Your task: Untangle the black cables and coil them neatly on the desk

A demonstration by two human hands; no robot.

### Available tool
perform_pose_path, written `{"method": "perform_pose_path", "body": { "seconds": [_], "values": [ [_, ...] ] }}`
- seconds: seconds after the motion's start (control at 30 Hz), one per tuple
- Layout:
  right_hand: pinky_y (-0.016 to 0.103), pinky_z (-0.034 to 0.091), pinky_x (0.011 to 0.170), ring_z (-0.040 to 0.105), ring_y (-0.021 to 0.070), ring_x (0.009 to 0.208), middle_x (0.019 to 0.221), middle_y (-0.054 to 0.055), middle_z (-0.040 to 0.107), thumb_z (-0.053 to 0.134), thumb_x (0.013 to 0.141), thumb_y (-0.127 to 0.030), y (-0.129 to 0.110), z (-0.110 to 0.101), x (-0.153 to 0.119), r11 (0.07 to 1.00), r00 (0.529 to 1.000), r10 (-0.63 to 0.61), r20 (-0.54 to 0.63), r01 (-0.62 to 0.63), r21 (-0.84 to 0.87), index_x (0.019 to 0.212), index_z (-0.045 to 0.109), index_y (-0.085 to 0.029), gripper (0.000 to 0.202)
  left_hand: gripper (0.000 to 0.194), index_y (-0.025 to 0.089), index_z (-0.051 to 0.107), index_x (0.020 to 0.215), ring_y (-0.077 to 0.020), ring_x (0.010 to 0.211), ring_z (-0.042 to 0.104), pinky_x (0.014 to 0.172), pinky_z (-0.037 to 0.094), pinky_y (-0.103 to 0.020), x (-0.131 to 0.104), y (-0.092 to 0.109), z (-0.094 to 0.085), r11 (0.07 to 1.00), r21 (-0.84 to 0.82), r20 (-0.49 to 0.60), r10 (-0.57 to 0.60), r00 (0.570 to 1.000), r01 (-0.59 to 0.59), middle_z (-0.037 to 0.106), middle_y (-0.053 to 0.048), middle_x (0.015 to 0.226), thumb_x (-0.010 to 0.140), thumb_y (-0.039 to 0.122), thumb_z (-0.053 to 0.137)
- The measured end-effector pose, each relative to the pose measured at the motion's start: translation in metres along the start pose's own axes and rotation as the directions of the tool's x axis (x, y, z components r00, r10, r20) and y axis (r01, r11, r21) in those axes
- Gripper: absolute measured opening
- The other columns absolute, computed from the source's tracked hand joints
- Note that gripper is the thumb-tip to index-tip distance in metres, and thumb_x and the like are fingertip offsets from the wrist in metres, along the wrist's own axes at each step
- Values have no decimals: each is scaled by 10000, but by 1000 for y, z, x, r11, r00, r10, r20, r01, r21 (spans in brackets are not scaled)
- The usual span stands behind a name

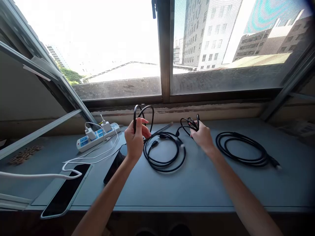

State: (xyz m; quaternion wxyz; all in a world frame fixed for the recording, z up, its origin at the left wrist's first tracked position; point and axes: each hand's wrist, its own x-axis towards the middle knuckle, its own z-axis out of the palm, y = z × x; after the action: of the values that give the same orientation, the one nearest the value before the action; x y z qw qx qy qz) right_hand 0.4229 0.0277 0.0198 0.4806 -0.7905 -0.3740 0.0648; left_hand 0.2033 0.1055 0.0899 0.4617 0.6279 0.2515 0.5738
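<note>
Loops of a black cable point(152, 114) rise from my left hand point(136, 136), whose thumb and fingers are closed around them above the tabletop. My right hand point(201, 133) is closed on a bunch of thin black cable point(189, 122), with a small dark connector hanging at its left side. Between my hands a coiled black cable point(163, 171) lies on the grey tabletop point(197, 190), its plug ends inside the ring. Another coiled black cable point(242, 160) lies to the right of my right arm, its connector pointing right.
A white power strip point(91, 144) with chargers and white cables stands at the back left. A phone point(66, 193) lies at the front left edge, and a dark device point(115, 167) is partly behind my left arm. Small brown pieces point(26, 154) lie far left. Windows point(221, 49) rise behind.
</note>
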Motion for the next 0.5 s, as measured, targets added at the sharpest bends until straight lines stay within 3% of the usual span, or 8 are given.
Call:
{"method": "perform_pose_path", "body": {
  "seconds": [0.07,0.17,0.33,0.5],
  "values": [
    [308,452,696,631,220,727,646,24,651,495,733,-178,1,0,1,1000,1000,-8,-5,8,-5,1012,594,-194,296,377,157,539,730,-95,432,553,417,447,-185,3,-1,0,999,-28,-32,15,999,-16,532,35,493,841,517,514],
    [303,457,688,632,218,731,665,27,659,492,732,-184,3,0,1,1000,1000,-15,-9,15,-1,1017,595,-192,304,372,173,534,770,-98,380,531,341,392,-186,10,7,1,996,-82,-25,40,999,-42,496,57,469,843,536,499],
    [293,466,643,639,208,697,731,43,680,514,727,-218,3,0,1,999,1000,-29,-10,29,13,1008,610,-185,299,341,206,532,773,-71,298,433,276,249,-197,31,42,11,968,-189,-64,155,986,-164,380,85,418,869,527,467],
    [268,474,721,652,191,775,839,33,700,629,665,-276,-6,1,-4,995,996,-92,9,91,47,838,655,-194,193,320,203,528,770,-59,312,421,306,204,-224,50,75,29,933,-181,-57,307,950,-312,351,82,424,951,414,370]
  ]
}}
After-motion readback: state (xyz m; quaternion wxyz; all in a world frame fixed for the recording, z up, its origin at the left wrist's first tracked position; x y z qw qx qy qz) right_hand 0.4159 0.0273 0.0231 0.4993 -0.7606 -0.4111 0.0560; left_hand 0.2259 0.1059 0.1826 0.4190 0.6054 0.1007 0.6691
